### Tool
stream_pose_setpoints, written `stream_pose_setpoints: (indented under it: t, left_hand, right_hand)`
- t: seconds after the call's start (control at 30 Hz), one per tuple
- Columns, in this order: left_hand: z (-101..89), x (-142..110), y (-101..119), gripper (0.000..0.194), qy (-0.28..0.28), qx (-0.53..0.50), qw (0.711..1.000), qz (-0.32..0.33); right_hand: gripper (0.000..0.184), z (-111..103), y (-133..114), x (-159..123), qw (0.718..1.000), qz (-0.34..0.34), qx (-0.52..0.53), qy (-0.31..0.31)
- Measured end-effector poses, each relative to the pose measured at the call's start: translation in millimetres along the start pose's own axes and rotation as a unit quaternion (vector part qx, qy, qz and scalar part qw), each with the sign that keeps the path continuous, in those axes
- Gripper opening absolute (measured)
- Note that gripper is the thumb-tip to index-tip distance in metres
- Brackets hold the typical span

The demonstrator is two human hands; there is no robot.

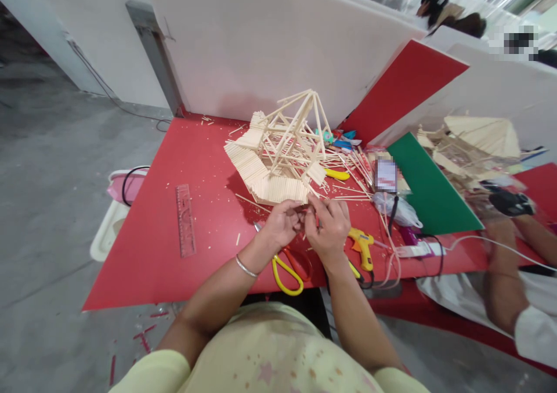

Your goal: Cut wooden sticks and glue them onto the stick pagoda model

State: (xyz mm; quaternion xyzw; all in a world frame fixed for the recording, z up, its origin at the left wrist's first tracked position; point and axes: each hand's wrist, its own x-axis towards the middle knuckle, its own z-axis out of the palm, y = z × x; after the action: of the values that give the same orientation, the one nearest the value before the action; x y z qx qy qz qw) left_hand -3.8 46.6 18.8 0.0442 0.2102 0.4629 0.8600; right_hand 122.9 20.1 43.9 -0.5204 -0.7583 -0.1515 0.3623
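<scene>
A model built of thin wooden sticks (278,190) stands on the red table, with a slatted, roof-like skirt and an open frame rising to a point. At its near edge my left hand (282,226) has its fingers curled in, close to the model. Beside it my right hand (329,224) is closed, its index finger and thumb at the model's front corner. Whatever lies between the fingertips is too small and hidden to make out. Below my wrists lie a yellow-handled tool (287,276) and a red-handled one (300,263), partly covered.
A clear ruler (186,222) lies left on the red table (143,248). To the right are a yellow glue gun (362,248), cables and a green board (435,190). Loose sticks (348,163) are heaped behind the model. A co-worker's arm (500,271) is at far right.
</scene>
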Motion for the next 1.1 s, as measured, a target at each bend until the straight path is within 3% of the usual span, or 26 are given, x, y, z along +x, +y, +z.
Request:
stream_pose_setpoints:
  t: [0.77,1.1]
  left_hand:
    - [-0.1,-1.0,-1.3,0.014,0.014,0.003,1.000,0.008]
    - [-3.9,4.0,-5.7,0.018,-0.009,0.073,0.997,0.022]
  right_hand:
    - [0.036,-1.4,-1.5,-1.0,1.000,0.013,-0.003,-0.018]
    - [0.037,1.0,1.1,-2.6,1.000,0.009,-0.009,-0.020]
